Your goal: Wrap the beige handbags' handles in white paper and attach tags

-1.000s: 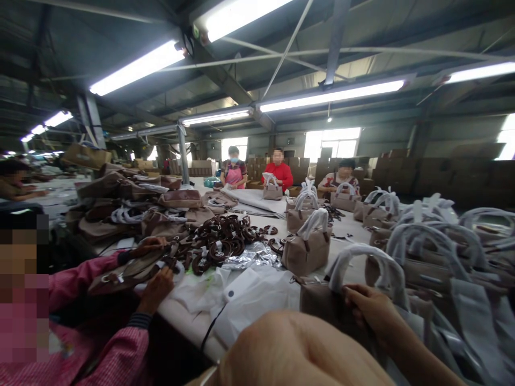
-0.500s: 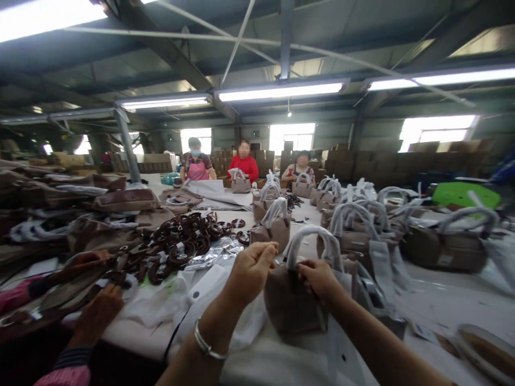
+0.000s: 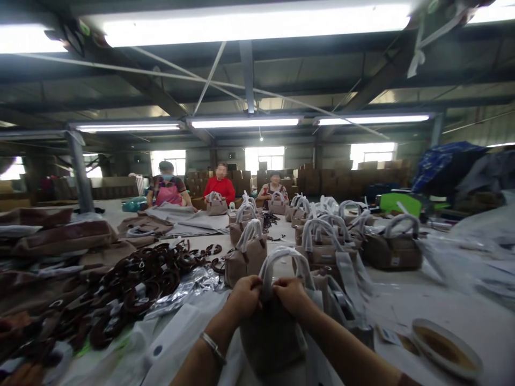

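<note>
A taupe handbag [image 3: 269,338] with white-wrapped handles [image 3: 281,260] stands in front of me on the long table [image 3: 434,300]. My left hand [image 3: 245,297] is closed on the bag's top edge at the left base of the handles; a silver bracelet sits on its wrist. My right hand [image 3: 292,295] is closed on the top edge just to the right. Both hands pinch the bag close together.
Several more wrapped-handle bags [image 3: 322,241] stand behind and to the right. A heap of dark brown straps [image 3: 137,279] and flat brown bag pieces [image 3: 60,236] lie at left. White plastic wrapping [image 3: 173,343] and a tape roll [image 3: 444,348] lie near me. Three people [image 3: 219,182] work at the far end.
The view has swung right and down. My left hand has dropped from a raised position onto the bag's top, beside my right hand. The neighbour in pink has left the view.
</note>
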{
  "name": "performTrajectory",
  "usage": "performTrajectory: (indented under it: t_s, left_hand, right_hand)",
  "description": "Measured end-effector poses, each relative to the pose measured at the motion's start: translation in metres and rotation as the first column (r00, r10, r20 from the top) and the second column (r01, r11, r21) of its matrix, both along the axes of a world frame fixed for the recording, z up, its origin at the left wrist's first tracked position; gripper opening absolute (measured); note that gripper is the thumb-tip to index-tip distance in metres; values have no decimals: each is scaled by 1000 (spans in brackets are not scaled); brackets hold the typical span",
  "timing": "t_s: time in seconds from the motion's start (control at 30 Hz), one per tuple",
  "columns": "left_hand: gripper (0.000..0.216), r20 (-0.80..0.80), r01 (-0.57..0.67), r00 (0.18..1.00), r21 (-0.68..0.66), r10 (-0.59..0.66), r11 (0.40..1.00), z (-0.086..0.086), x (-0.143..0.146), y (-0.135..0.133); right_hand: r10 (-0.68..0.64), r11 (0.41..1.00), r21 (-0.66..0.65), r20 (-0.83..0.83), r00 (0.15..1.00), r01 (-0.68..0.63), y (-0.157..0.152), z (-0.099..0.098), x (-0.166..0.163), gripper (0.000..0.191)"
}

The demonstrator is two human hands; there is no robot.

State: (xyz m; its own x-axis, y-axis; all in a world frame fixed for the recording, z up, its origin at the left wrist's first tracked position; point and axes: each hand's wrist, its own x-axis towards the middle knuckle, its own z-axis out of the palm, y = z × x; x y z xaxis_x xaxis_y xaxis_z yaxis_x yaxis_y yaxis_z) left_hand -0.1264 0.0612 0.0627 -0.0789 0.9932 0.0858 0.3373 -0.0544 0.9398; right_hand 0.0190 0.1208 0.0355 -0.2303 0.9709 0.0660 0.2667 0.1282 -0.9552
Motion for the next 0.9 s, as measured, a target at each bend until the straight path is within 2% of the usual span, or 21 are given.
performTrajectory:
  t_s: [0.17,0.27,0.33,0.4,0.57,0.67,0.7,0.77,0.83,0.9]
  left_hand:
    - [34,-165,176,972,23,-170,984,14,0,-2]
    - [31,-367,268,903,74,-223,961,23,1,-2]
    - [29,-565,278,804,82,-185,957,27,0,-1]
    - [25,-705,230,701,81,-107,970,28,-2,0]
    - [26,-801,89,596,141,61,986,24,-12,-16]
    - [31,-814,-12,541,247,214,969,18,-14,-38]
    - [31,-792,-40,557,276,251,960,15,-12,-46]
    - [28,-704,-74,662,279,256,957,8,-7,-58]
    - [24,-557,-85,810,196,182,977,-1,0,-64]
    - [25,-366,-79,925,79,102,994,-10,8,-66]
  right_hand:
    - [160,986,-34,-65,985,-163,2,1,-3,16]
    - [223,974,-15,-86,971,-225,-2,6,0,16]
    - [217,976,2,-86,972,-218,-5,8,2,15]
    - [197,980,33,-59,979,-195,-6,8,5,14]
    - [116,975,179,109,987,-135,-2,-2,13,17]
    - [100,973,191,159,982,-129,-2,-10,17,18]
    - [100,975,180,152,983,-127,-4,-12,18,18]
    - [97,985,132,111,989,-111,-11,-15,18,17]
    - [99,993,59,33,995,-101,-20,-15,19,18]
    - [108,994,-7,-55,993,-109,-30,-15,20,22]
